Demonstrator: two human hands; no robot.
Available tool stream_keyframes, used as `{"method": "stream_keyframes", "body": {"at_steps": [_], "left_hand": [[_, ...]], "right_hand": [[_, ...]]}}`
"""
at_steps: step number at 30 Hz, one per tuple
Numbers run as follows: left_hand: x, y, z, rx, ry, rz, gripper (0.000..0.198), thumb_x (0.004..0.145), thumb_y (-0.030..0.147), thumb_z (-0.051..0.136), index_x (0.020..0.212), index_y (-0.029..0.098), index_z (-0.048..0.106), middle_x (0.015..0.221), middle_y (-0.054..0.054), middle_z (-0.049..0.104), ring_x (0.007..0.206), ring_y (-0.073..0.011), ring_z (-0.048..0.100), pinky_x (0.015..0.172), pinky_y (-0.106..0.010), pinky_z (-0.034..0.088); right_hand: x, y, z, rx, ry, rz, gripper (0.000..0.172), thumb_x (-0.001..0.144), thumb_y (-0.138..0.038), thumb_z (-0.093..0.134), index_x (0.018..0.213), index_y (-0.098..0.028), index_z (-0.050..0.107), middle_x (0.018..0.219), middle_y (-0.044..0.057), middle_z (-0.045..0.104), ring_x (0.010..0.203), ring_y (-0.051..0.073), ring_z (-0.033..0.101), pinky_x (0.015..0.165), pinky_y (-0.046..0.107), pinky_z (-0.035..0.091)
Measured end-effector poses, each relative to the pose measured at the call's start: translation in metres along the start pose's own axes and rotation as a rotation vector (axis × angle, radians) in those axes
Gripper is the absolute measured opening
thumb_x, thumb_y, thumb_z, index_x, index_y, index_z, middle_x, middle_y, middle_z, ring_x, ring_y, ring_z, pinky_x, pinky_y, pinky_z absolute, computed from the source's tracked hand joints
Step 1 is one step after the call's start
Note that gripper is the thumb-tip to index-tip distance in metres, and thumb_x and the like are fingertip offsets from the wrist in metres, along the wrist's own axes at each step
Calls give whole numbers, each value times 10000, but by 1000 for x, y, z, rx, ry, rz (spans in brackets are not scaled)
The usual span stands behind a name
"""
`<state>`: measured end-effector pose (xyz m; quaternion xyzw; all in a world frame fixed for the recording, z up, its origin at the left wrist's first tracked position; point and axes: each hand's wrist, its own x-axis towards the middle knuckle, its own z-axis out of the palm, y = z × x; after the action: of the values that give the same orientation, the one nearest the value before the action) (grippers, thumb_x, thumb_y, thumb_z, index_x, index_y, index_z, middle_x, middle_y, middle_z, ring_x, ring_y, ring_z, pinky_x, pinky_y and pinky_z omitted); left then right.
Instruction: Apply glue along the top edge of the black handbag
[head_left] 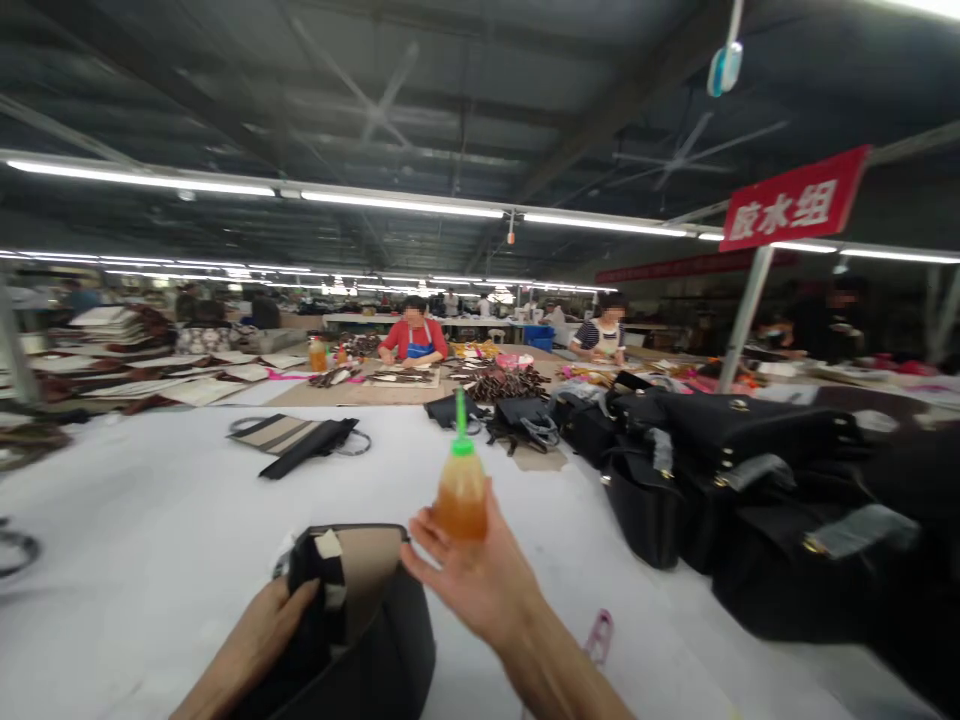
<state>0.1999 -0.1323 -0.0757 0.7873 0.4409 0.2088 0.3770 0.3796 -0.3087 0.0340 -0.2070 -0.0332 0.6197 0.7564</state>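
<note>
Black bag [375, 640] at six o'clock, left hand [262, 630] gripping its rim; right hand [469, 575] fingers clasp bottle [460, 490]; bare table [150, 520] toward ten.

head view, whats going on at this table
A person's right hand holds a small bottle of amber liquid with a green nozzle, upright over the white table. The left hand grips the rim of an open black bag lying right in front. More black bags are piled to the right, and other people sit working at tables farther back.
</note>
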Motion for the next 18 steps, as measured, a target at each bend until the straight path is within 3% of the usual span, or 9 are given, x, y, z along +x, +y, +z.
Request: {"method": "stream_keyframes", "body": {"at_steps": [3, 4, 6, 8, 10, 13, 18], "left_hand": [[-12, 16, -1, -69, -83, -3, 363, 734, 425, 365, 706, 161, 612, 738, -62, 691, 807, -266, 630, 703, -324, 491], [-14, 20, -1, -77, -74, -2, 347, 739, 408, 362, 713, 161, 605, 745, -63, 685, 829, -266, 623, 705, -320, 486], [-16, 23, -1, -89, -52, 0, 316, 742, 382, 367, 721, 161, 592, 753, -65, 675, 867, -266, 609, 714, -315, 477], [-16, 23, -1, -99, -18, 1, 294, 741, 358, 377, 765, 154, 588, 795, -76, 671, 899, -267, 598, 749, -320, 467], [-14, 20, 0, -109, 29, -2, 300, 728, 328, 398, 861, 133, 584, 885, -101, 668, 920, -266, 591, 806, -335, 447], [-12, 17, 0, -144, 80, -4, 379, 692, 301, 445, 995, 103, 556, 1003, -133, 647, 971, -270, 572, 875, -352, 410], [-15, 16, -2, -272, 4, -25, 295, 687, 346, 458, 825, 122, 591, 785, -81, 668, 819, -260, 602, 759, -349, 450]], "right_hand": [[-14, -46, -1, 1, 17, -143, 450, 905, -489, 399, 786, -125, 637, 769, 114, 637, 815, 211, 601, 820, 401, 467], [-18, -67, 0, -22, 99, -272, 419, 920, -422, 384, 801, -107, 634, 775, 140, 636, 807, 236, 606, 773, 440, 488], [-25, -109, 7, -22, 146, -383, 435, 922, -424, 331, 834, -117, 627, 763, 138, 632, 778, 230, 611, 697, 409, 523], [-33, -143, 19, -12, 151, -484, 463, 901, -482, 308, 864, -149, 627, 743, 111, 631, 741, 201, 614, 669, 355, 528], [-41, -158, 31, -27, 95, -608, 470, 900, -442, 291, 912, -122, 635, 768, 134, 631, 751, 200, 620, 654, 335, 506], [-45, -143, 43, -85, 67, -608, 459, 906, -403, 298, 871, -110, 650, 760, 136, 622, 719, 217, 614, 611, 357, 509], [-33, -61, 40, -53, 89, -198, 428, 931, -361, 332, 789, -122, 657, 764, 118, 614, 733, 214, 600, 629, 351, 524]]}}
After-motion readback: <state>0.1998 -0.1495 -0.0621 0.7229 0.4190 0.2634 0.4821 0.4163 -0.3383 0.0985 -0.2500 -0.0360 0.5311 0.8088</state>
